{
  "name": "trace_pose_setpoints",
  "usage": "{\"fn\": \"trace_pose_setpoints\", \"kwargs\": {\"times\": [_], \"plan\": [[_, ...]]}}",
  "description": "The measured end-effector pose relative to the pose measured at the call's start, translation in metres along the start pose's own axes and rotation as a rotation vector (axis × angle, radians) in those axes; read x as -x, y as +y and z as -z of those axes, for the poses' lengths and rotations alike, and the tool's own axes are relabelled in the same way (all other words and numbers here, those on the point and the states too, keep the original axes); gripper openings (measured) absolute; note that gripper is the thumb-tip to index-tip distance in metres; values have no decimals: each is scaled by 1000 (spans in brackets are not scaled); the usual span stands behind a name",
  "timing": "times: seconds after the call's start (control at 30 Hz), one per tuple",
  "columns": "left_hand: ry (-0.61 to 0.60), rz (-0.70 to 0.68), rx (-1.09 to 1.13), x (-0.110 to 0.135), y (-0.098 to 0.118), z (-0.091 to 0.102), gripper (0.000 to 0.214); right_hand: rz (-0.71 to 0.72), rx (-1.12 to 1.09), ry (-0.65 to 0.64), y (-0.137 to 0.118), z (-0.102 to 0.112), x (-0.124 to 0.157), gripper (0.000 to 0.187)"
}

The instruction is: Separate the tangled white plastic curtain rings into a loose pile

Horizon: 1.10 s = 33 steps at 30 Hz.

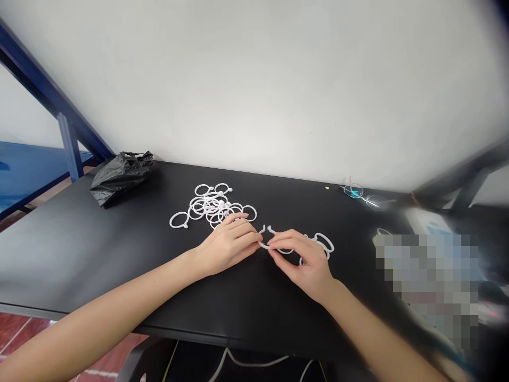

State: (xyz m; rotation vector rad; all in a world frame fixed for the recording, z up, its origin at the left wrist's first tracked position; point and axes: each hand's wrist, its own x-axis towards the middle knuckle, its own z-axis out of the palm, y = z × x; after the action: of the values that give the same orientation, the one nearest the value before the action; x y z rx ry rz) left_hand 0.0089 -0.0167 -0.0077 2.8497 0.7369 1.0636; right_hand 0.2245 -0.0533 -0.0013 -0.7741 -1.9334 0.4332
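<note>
The left hand [226,245] and right hand [308,265] meet, both pinching one open ring [263,244] just above the table [119,249]. Bent too hard, it may snap or pop away toward the pile [210,204].

Bare to the fingertips: the person's left hand [226,245] and right hand [308,262] are ungloved, fingers slender, with both forearms uncovered down to the frame's lower edge.
</note>
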Motion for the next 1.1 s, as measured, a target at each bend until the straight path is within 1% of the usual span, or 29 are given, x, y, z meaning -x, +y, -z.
{"fn": "trace_pose_setpoints", "kwargs": {"times": [0.1, 0.2, 0.37, 0.53, 0.63, 0.73, 0.83, 0.9, 0.97, 1.03, 1.07, 1.1], "plan": [[31, 6, 28, 2, -1, -1, 13, -50, 67, 14, 1, 3, -1, 23], [90, -20, 25, 4, -2, -2, 11, -109, 96, 11, 3, 5, -2, 21], [132, -50, -1, 2, 0, -1, 10, -188, -1, -34, 3, 4, -2, 19], [163, -10, -9, 1, 0, 0, 5, -286, -129, -59, 1, 5, -2, 14], [179, -17, -12, 1, -1, -2, 6, -300, -171, -59, 1, 6, -2, 8], [183, -27, -13, 1, 0, -3, 8, -314, -201, -63, 1, 6, -2, 7], [148, -11, 4, -1, 2, -1, 9, -309, -196, -58, 0, 5, -3, 7], [92, 10, 37, -1, 3, 1, 20, -269, -159, -35, 0, 5, -3, 9], [44, 24, 84, 0, 4, 3, 44, -221, -127, -3, -1, 5, -3, 12], [36, 31, 115, 1, 4, 4, 65, -183, -113, 19, -1, 5, -3, 13], [38, 38, 118, 1, 4, 3, 70, -167, -109, 26, -2, 4, -2, 13], [37, 50, 113, 2, 3, 2, 68, -155, -108, 28, -2, 4, -2, 14]]}}
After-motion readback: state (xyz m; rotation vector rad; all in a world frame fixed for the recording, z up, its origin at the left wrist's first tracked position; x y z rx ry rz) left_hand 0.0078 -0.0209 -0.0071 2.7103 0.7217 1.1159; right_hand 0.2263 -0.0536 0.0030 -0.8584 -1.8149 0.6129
